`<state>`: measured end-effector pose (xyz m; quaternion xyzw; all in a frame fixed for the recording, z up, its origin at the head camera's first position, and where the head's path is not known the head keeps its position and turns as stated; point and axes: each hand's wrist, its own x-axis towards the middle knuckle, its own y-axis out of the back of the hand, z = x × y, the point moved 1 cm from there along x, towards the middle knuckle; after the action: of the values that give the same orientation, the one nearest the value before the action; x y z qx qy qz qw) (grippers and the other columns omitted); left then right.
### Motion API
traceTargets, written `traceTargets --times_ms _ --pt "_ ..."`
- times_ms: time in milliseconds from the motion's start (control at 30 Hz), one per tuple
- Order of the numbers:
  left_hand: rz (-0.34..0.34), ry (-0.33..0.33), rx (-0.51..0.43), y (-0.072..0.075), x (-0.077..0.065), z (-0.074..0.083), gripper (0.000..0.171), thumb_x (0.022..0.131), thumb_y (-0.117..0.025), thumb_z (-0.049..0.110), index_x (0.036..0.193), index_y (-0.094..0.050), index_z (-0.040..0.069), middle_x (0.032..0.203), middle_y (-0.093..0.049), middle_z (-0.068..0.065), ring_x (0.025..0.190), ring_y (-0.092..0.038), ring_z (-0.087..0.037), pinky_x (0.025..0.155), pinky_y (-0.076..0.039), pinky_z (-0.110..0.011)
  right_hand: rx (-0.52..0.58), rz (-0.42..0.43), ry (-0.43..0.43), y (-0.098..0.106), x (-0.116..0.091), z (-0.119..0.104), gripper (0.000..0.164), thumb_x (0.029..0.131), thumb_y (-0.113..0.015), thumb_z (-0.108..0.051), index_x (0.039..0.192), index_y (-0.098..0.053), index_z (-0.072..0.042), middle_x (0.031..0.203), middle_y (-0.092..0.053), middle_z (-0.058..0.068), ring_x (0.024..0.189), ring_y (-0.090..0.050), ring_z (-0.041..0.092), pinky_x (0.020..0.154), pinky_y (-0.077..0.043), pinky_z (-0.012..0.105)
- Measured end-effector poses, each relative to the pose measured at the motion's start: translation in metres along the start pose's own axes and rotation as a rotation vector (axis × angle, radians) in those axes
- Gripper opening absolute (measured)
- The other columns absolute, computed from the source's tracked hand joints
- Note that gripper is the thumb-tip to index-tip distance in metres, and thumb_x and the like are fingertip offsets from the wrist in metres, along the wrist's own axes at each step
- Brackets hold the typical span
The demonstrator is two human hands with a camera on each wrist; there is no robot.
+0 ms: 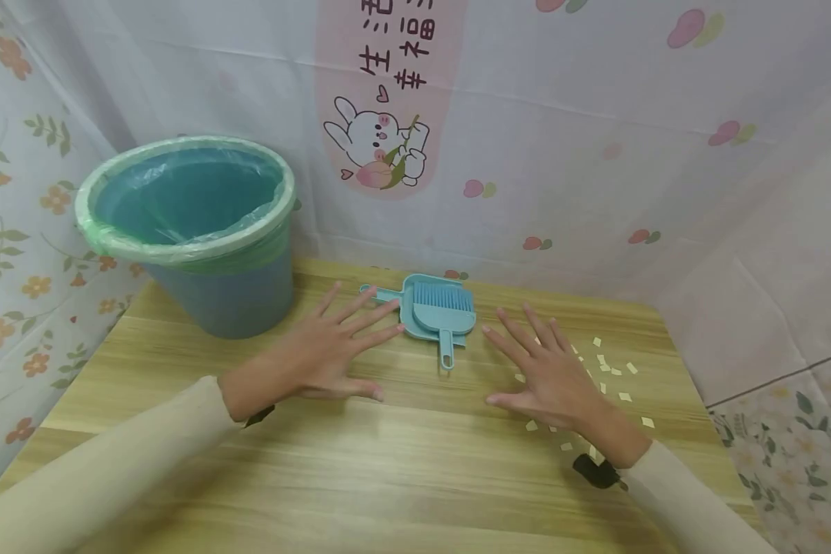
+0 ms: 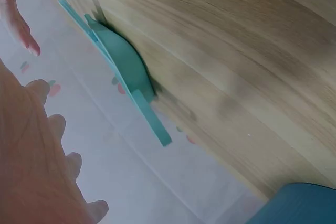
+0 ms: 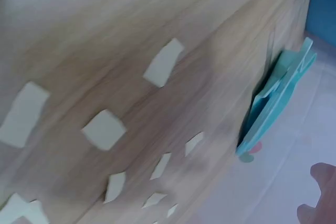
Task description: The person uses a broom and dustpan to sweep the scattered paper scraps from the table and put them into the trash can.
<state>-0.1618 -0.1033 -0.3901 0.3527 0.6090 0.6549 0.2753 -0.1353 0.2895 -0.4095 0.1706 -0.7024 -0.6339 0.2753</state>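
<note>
Both hands hover over the wooden table with fingers spread, holding nothing. My left hand (image 1: 325,350) is left of a light blue dustpan (image 1: 407,312), its fingertips close to the dustpan's handle. A matching small brush (image 1: 445,317) lies on the dustpan, bristles toward the back and handle toward the front. To the right of them is my right hand (image 1: 550,373), above scattered paper scraps (image 1: 625,397). In the right wrist view several pale scraps (image 3: 104,129) lie on the wood, and the dustpan (image 3: 278,98) shows from the side.
A blue bin (image 1: 242,300) with a clear liner over its rim stands at the back left of the table (image 1: 360,477). Behind it hangs a printed cloth (image 1: 561,154) with a rabbit picture. Cloth and wall panels border both sides.
</note>
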Motion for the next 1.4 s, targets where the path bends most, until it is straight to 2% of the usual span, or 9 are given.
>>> traceTargets --times_ms 133,433,667,867,1067,1167,1400 --pt "0.022 0.003 0.007 0.000 -0.005 -0.004 0.095 0.096 -0.057 0.083 0.169 -0.046 0.022 0.180 -0.028 -0.009 0.166 -0.018 -0.042 0.124 -0.012 -0.077 0.005 0.007 -0.011 0.001 -0.006 0.004 0.100 0.097 -0.049 -0.089 0.173 -0.035 -0.027 0.183 -0.019 0.005 0.166 -0.011 0.046 0.120 -0.019 0.080" --pt "0.030 0.038 0.009 -0.002 -0.017 -0.014 0.098 0.098 -0.039 0.091 0.169 -0.047 0.023 0.181 -0.026 -0.009 0.166 -0.020 -0.042 0.124 -0.013 -0.077 -0.009 -0.005 -0.047 0.002 -0.021 0.016 0.098 0.097 -0.057 -0.083 0.174 -0.032 -0.027 0.183 -0.019 0.007 0.168 -0.007 0.043 0.121 -0.018 0.079" --pt "0.018 0.084 0.013 -0.004 -0.021 -0.020 0.096 0.098 -0.048 0.087 0.169 -0.046 0.022 0.180 -0.027 -0.010 0.166 -0.017 -0.041 0.125 -0.012 -0.076 0.014 0.004 -0.091 0.001 -0.032 0.024 0.097 0.097 -0.062 -0.079 0.175 -0.031 -0.029 0.183 -0.019 0.005 0.166 -0.011 0.045 0.119 -0.020 0.080" --pt "-0.025 0.148 -0.071 -0.005 -0.020 -0.023 0.091 0.100 -0.061 0.073 0.172 -0.039 0.022 0.182 -0.021 -0.010 0.167 -0.011 -0.042 0.125 -0.006 -0.077 0.034 0.000 -0.111 -0.001 -0.034 0.028 0.089 0.101 -0.067 -0.067 0.173 -0.035 -0.027 0.182 -0.024 0.007 0.166 -0.013 0.044 0.117 -0.023 0.081" --pt "-0.034 0.234 -0.189 -0.006 -0.017 -0.029 0.084 0.109 -0.051 0.067 0.177 -0.024 0.025 0.183 -0.017 -0.009 0.167 -0.008 -0.044 0.123 -0.006 -0.079 0.078 -0.004 -0.115 0.000 -0.028 0.030 0.076 0.107 -0.065 -0.056 0.171 -0.041 -0.023 0.173 -0.040 0.015 0.160 -0.027 0.051 0.114 -0.028 0.079" --pt "-0.004 0.255 -0.228 -0.007 -0.015 -0.034 0.084 0.110 -0.052 0.065 0.177 -0.023 0.023 0.182 -0.019 -0.010 0.166 -0.011 -0.046 0.122 -0.010 -0.081 0.100 -0.002 -0.110 0.000 -0.023 0.029 0.072 0.108 -0.065 -0.053 0.170 -0.044 -0.022 0.170 -0.045 0.016 0.158 -0.030 0.053 0.114 -0.030 0.079" --pt "0.104 0.240 -0.265 -0.010 -0.003 -0.041 0.083 0.106 -0.074 0.040 0.171 -0.034 0.006 0.174 -0.035 -0.021 0.160 -0.026 -0.054 0.120 -0.024 -0.078 0.140 -0.011 -0.071 -0.003 -0.003 0.022 0.069 0.107 -0.068 -0.049 0.167 -0.049 -0.019 0.170 -0.045 0.016 0.159 -0.029 0.052 0.118 -0.028 0.078"
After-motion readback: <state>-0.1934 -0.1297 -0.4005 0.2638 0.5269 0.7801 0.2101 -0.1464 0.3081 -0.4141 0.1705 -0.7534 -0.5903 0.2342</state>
